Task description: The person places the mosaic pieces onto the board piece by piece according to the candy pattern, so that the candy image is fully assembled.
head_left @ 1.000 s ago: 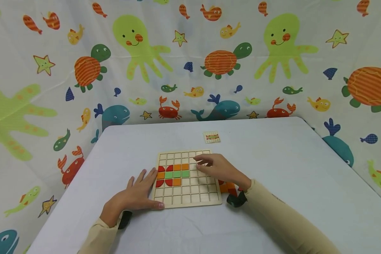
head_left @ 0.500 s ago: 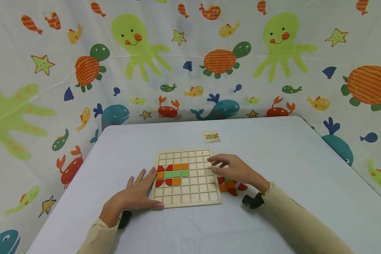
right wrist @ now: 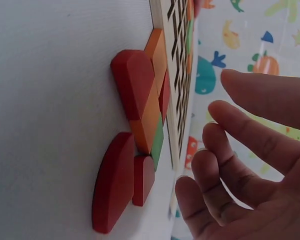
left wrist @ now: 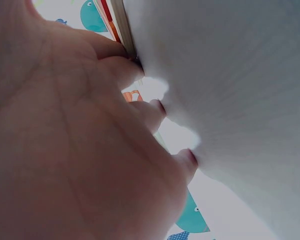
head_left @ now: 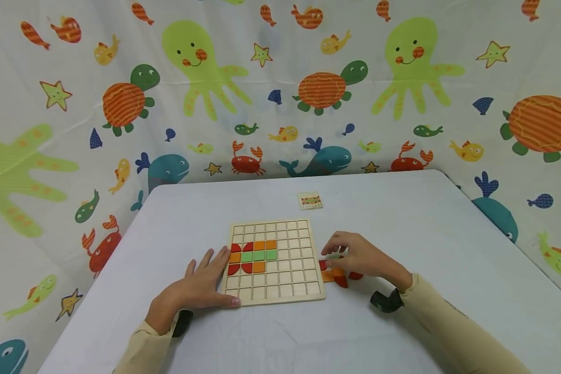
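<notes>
A wooden grid board [head_left: 287, 291] lies flat on the white table, with red, orange and green tiles [head_left: 259, 255] set in its left squares. My left hand [head_left: 194, 285] rests spread at the board's left edge, thumb over the near corner and fingertips at the side. Beside the right edge lie several loose tiles [head_left: 340, 280]: red rounded ones, orange squares and a green one. Over them hovers my right hand [head_left: 362, 254], its fingers loosely bent. In the right wrist view no tile shows between the fingers [right wrist: 240, 125], and the loose tiles [right wrist: 150, 120] lie apart from them.
Behind the board lies a small pattern card [head_left: 310, 201] printed with a grid and a coloured figure. A curtain [head_left: 280, 72] with sea animals hangs behind the white table [head_left: 205, 202]. A black wrist device [head_left: 387, 301] sits below the right wrist.
My right hand has moved from over the board's right part to the right and nearer, above the loose tiles. My left hand and the tiles on the board stay as they were.
</notes>
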Demonstrator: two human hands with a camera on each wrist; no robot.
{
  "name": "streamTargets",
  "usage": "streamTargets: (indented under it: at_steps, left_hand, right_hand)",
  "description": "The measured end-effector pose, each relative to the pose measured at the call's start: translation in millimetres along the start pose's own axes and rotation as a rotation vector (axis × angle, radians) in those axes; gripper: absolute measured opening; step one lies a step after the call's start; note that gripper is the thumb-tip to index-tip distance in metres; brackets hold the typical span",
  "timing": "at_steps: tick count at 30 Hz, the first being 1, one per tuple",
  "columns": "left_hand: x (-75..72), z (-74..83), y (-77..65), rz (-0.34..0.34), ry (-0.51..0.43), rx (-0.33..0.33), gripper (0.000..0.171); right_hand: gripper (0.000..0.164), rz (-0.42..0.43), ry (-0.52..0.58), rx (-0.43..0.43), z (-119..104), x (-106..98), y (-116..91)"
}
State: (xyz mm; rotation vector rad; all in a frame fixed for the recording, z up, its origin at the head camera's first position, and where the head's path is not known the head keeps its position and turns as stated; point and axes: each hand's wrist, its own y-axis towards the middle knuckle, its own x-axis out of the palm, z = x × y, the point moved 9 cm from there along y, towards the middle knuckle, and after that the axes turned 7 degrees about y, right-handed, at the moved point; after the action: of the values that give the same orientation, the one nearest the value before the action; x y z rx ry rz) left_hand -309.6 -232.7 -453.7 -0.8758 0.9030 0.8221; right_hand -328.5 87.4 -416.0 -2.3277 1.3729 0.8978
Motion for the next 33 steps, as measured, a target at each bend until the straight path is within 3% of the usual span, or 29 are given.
streamTargets:
  at_steps: [12,25,33]
  left_hand:
    - [1.6,-3.1,0.1,-0.005,-0.001,-0.001,0.135]
    - [-1.6,-0.9,-0.8,0.0,-0.003,0.002,0.135]
    - [0.4,-2.9,0.3,-0.007,-0.004,-0.007,0.136]
  right_hand:
    - [0.014,-0.104,-0.077,-0.04,1,12,-7]
    - [0.021,-0.081,-0.131,-0.015,0,19,-11]
    - [0.024,-0.105,-0.099,-0.073,-7,22,-14]
